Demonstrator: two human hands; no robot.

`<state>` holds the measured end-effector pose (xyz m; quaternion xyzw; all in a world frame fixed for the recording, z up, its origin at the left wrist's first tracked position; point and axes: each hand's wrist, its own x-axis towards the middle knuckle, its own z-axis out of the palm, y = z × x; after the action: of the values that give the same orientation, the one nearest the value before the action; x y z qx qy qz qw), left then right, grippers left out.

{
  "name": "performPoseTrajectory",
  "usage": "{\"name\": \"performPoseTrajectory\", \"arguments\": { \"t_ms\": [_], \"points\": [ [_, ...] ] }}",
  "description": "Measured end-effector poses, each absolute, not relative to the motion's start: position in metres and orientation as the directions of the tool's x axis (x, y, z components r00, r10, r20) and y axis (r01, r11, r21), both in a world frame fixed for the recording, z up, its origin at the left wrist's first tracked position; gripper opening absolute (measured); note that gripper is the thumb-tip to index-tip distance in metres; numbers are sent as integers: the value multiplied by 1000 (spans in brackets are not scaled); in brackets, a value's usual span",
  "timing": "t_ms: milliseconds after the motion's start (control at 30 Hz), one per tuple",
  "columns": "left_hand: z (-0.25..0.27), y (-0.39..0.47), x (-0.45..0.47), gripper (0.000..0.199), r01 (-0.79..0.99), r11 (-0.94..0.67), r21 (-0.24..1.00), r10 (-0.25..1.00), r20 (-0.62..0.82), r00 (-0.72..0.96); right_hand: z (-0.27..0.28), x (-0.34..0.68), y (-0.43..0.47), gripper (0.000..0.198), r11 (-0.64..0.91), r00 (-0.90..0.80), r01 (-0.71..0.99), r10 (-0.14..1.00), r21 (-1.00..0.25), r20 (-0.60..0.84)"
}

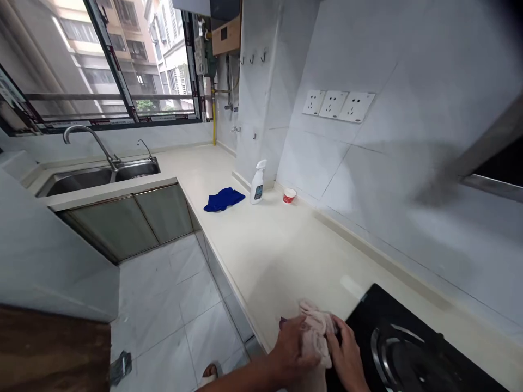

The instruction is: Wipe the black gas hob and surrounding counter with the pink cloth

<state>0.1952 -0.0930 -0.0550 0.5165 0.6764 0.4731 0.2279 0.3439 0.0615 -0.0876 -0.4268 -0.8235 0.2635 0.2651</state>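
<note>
A crumpled pale pink cloth (315, 335) is bunched between my two hands, over the counter beside the stove. My left hand (291, 348) has its fingers curled on the cloth's left side. On the other side, my right hand (346, 351) grips it with bent fingers, near the edge of the black gas stove (370, 316). A small dark purple bit (283, 322) shows by my left fingers; what it is I cannot make out. Part of the cloth is hidden under my hands.
Farther along the cream counter (281, 250) lie a blue cloth (223, 200), a white spray bottle (257, 184) and a small red-and-white cup (289, 195). A double sink (84, 181) with a faucet (92, 136) is at the far left. A range hood (494, 188) juts out at right.
</note>
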Motion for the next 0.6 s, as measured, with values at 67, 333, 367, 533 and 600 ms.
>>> {"name": "performPoseTrajectory", "arguments": {
  "t_ms": [67,333,367,533,600],
  "points": [
    [-55,-114,170,63,485,13,874,852,245,-464,-82,336,43,65,447,-437,626,880,-638,187],
    [-36,-134,-26,44,416,561,716,445,163,-881,-92,298,-31,59,425,-424,817,901,-390,95],
    [-32,-123,-49,46,417,579,700,439,163,-884,-92,295,-30,55,434,-431,812,897,-389,100],
    [-26,-69,-124,46,492,622,609,509,163,-845,-75,283,-1,55,396,-403,795,911,-460,86],
    [-32,-57,-134,43,516,633,577,536,155,-830,-66,278,22,71,263,-276,840,960,-474,44]
  ]
}}
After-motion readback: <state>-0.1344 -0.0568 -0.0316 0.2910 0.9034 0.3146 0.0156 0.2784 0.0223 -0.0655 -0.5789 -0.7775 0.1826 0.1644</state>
